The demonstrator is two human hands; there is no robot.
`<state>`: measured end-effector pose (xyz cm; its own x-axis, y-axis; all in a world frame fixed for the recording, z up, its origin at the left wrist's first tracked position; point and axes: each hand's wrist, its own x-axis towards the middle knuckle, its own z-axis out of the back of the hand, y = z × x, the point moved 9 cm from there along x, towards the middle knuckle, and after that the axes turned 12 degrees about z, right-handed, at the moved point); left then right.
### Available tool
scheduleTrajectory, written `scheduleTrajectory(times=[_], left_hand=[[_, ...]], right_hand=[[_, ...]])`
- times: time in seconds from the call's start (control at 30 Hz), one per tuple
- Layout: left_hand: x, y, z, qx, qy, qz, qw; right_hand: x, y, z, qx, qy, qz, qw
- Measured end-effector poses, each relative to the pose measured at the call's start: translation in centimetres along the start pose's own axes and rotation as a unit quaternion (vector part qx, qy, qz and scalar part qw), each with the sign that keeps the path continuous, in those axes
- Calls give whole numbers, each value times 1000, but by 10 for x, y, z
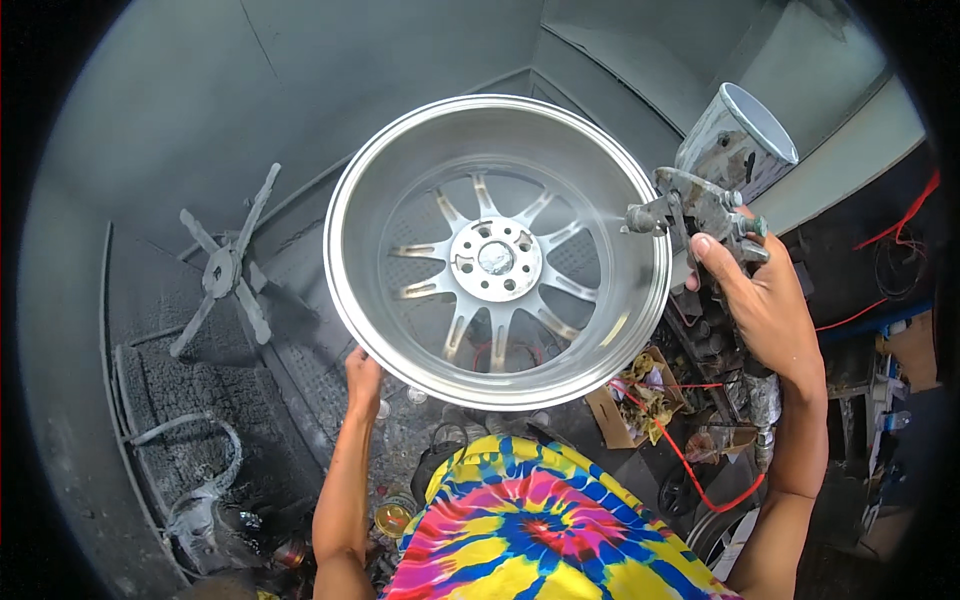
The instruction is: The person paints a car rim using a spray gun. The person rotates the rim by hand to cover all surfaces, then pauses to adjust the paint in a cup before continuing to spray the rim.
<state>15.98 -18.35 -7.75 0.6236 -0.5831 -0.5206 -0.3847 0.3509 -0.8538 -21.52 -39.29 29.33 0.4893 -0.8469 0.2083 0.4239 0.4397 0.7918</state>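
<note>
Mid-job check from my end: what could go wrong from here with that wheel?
The spray gun in the right hand has its nozzle near the wheel's rim and might knock it.
The left hand is bare at the wheel's lower left edge, fingers partly hidden; its hold might slip.
The red hose loops below the gun and might snag near the cardboard box.

Around us stand grey walls (300,60) — paler toward the upper right — above a dark, speckled floor (312,375), with 1 open cardboard box (607,417) right of centre.
</note>
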Motion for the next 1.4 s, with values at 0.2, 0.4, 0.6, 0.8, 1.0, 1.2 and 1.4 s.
scheduleTrajectory(times=[0.2, 0.4, 0.6, 0.8, 1.0, 1.2, 1.4], left_hand=[[-36, 32, -15, 44, 14, 49, 998], [-76, 89, -55, -104, 100, 134, 981], [-98, 96, -82, -103, 121, 138, 978], [-52, 64, -41, -23, 78, 109, 991], [0, 35, -4, -45, 16, 43, 998], [-28, 60, -18, -52, 46, 81, 994], [-87, 95, -65, -119, 97, 172, 973]], right_hand=[[5, -4, 1, -18, -9, 8, 1000], [5, 2, 18, -5, -66, 32, 997], [11, 1, 5, -34, -9, 39, 999], [3, 2, 0, 20, -16, 21, 999], [9, 1, -9, 1, 17, 36, 999], [8, 2, 13, -28, -46, 39, 998], [6, -1, 1, -5, -3, 14, 1000]])
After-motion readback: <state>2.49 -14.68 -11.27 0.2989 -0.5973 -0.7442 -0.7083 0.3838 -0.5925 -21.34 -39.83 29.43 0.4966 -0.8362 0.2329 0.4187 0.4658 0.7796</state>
